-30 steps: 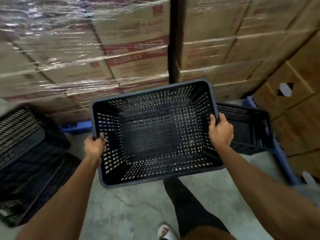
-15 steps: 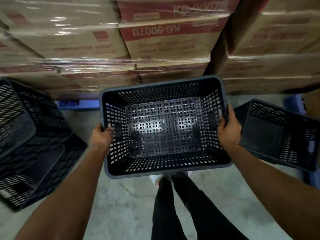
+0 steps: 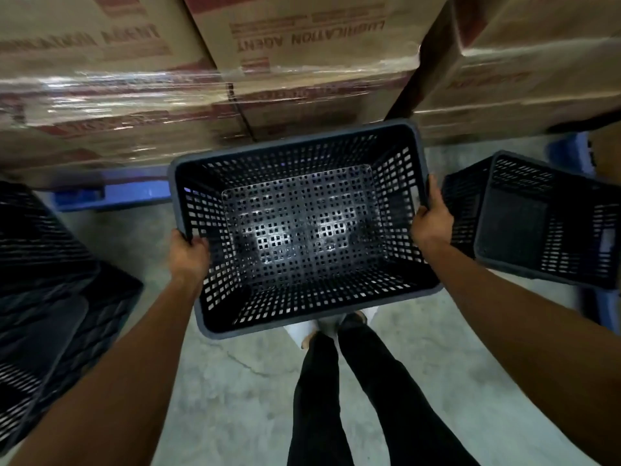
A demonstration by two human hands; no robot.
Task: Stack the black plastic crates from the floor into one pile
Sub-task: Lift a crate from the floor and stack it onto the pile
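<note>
I hold a black perforated plastic crate (image 3: pixel 299 227) in front of me, open side up, above the concrete floor and my feet. My left hand (image 3: pixel 188 253) grips its left rim and my right hand (image 3: pixel 431 218) grips its right rim. Another black crate (image 3: pixel 544 223) lies tilted on the floor at the right, close to my right hand. At the left edge lie several black crates (image 3: pixel 43 287), tipped over and partly nested in each other.
Shrink-wrapped stacks of cardboard boxes (image 3: pixel 134 79) on blue pallets (image 3: pixel 134 193) wall off the space straight ahead. More boxes stand at the upper right (image 3: pixel 537 62). My legs in black trousers (image 3: pixel 353 398) stand on bare concrete floor (image 3: pixel 235 381) below the crate.
The held crate has come down and closer to the boxes, and I now look more steeply down into it. Both hands keep their grip on the rims.
</note>
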